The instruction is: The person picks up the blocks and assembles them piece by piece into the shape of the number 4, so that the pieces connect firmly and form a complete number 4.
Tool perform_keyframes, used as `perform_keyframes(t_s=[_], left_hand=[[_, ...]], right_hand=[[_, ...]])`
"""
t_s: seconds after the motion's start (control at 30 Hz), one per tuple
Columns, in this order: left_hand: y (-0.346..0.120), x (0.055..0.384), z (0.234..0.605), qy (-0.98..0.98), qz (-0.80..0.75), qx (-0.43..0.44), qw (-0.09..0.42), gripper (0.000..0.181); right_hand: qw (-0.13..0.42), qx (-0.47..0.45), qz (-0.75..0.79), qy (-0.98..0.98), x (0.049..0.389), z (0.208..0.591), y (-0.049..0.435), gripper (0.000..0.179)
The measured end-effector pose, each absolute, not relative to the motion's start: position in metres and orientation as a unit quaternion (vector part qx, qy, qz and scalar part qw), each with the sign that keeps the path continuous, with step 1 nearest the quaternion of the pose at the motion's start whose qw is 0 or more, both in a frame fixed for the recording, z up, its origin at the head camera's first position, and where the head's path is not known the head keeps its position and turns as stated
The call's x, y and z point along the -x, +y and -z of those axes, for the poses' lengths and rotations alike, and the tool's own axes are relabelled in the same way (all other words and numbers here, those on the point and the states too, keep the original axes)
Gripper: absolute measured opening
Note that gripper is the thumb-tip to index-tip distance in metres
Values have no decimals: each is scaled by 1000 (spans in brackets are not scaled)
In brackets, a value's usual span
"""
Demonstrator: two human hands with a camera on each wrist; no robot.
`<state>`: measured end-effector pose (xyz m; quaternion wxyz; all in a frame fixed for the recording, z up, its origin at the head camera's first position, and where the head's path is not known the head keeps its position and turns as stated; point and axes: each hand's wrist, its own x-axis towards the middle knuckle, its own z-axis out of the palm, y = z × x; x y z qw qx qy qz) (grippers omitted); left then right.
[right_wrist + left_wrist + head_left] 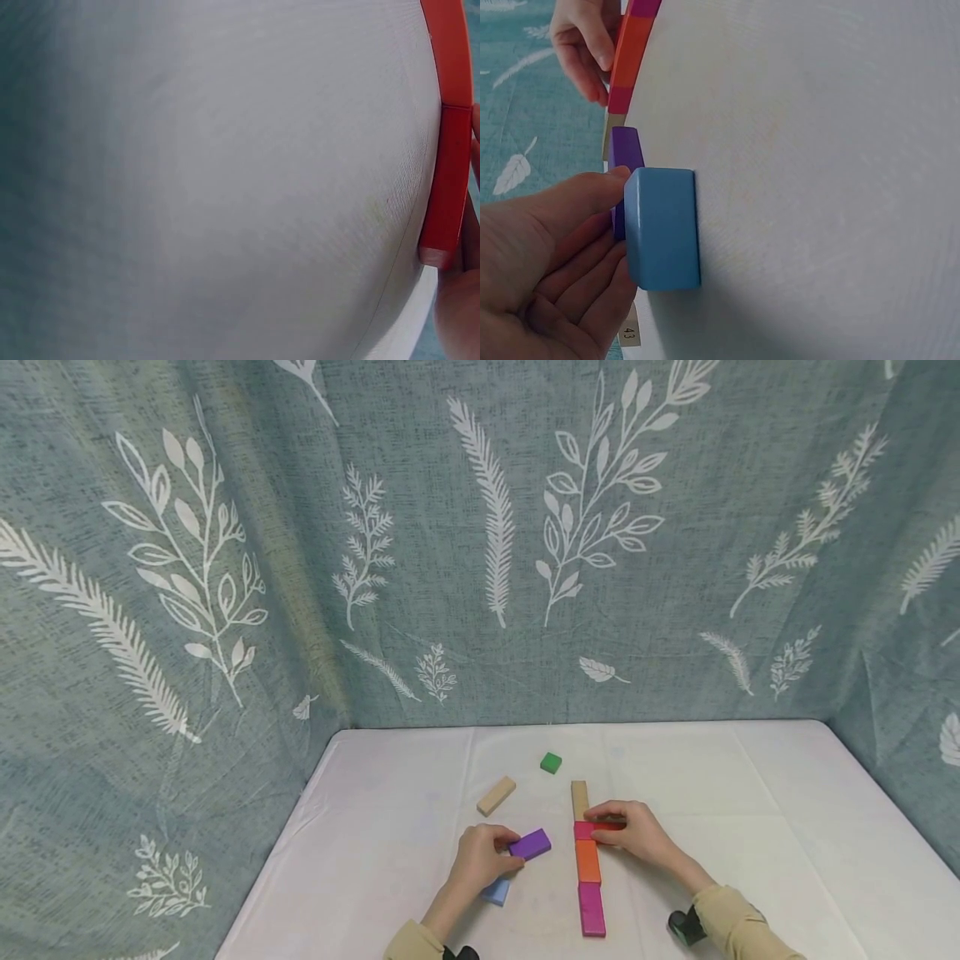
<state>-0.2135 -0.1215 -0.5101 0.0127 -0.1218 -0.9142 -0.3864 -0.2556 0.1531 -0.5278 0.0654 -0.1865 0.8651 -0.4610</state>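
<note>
My left hand (482,862) pinches one end of a purple block (531,844) between thumb and fingers. A light blue block (664,229) lies just below that hand and covers part of the purple one in the left wrist view. My right hand (637,835) grips a red block (448,180), which points sideways to the right from a row of blocks. From far to near, the row has a plain wooden block (580,800), a pink-red block (583,831), an orange block (588,862) and a magenta block (592,910).
Farther back on the white-covered table (720,802) lie a small green block (551,763) and a loose plain wooden block (497,796), left of the row. A blue-green curtain (450,543) with white leaf prints hangs behind and at the sides.
</note>
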Motion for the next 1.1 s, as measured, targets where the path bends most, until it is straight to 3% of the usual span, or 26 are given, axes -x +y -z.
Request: perform_keyframes(t_s=[0.77, 1.1], left_hand=[[-125, 219, 493, -892, 426, 153, 2, 27], [-126, 226, 477, -888, 426, 173, 21, 26]], right_hand=[[57, 192, 451, 870, 257, 528, 154, 29], [58, 190, 454, 868, 256, 527, 154, 29]])
